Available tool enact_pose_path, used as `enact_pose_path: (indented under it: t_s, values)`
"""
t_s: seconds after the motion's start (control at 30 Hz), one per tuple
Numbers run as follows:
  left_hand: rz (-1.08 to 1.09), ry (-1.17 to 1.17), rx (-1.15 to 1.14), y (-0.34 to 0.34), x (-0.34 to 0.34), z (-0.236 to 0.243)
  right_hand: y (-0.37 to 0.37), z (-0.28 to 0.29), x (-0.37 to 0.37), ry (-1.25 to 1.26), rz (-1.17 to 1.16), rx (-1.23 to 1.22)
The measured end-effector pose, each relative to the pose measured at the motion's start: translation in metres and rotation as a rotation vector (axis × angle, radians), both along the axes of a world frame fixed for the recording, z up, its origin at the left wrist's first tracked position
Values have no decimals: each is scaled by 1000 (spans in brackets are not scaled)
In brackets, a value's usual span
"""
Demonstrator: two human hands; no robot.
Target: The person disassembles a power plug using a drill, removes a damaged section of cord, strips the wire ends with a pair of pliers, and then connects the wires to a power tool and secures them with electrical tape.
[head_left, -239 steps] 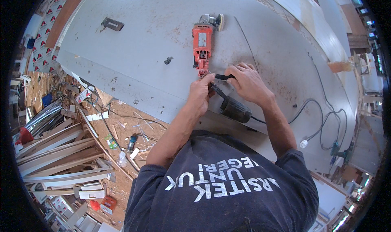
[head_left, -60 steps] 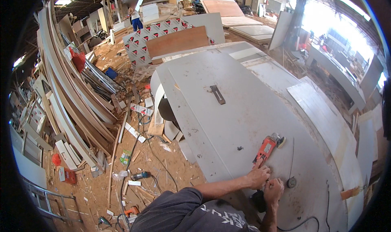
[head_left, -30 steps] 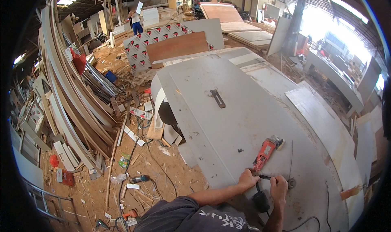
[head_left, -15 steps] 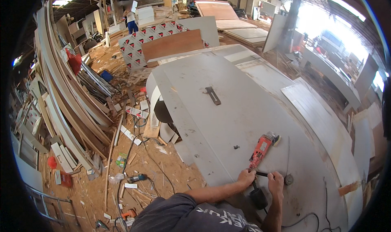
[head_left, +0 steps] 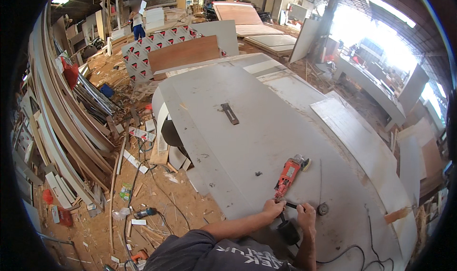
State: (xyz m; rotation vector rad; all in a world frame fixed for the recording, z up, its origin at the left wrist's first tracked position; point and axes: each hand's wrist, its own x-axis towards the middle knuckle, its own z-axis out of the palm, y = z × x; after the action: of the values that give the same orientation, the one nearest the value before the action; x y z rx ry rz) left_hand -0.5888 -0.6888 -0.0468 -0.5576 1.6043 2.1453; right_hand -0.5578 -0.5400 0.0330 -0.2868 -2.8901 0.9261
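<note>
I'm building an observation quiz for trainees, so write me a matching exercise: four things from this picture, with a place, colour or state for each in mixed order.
1. disc-headed power tool
2. slotted bar
3. cylindrical housing
4. right hand

A. black, below the left hand in the picture
B. closed on the end of a thin black piece
C. red body
D. lying on the grey panel, highest of the four in the picture

Pairs: 1-C, 2-D, 3-A, 4-B

Dark slotted plate (head_left: 229,114) on counter (head_left: 209,90). Brown board (head_left: 183,55) before patterned panel (head_left: 135,60). Long strips (head_left: 62,123) at left. Blue tool (head_left: 145,212) on littered floor (head_left: 196,204).
</note>
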Motion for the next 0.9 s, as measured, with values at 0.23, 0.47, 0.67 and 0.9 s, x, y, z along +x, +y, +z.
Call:
enact_pose_path:
  t_s: [0.23, 0.47, 0.67, 0.9]
  values:
    - [-53, -63, -3, -9, -1, 27, -1, -15, 6, 79, -82, -50]
    - [-98, -76, -43, -13, -3, 39, -9, 2, 12, 16, -92, -109]
    - [-69, -24, -49, -9, -5, 16, -8, -6, 11, 21, -83, -92]
    - [17, 16, 8, 2, 0, 13, -6, -12, 9, 30, -67, -75]
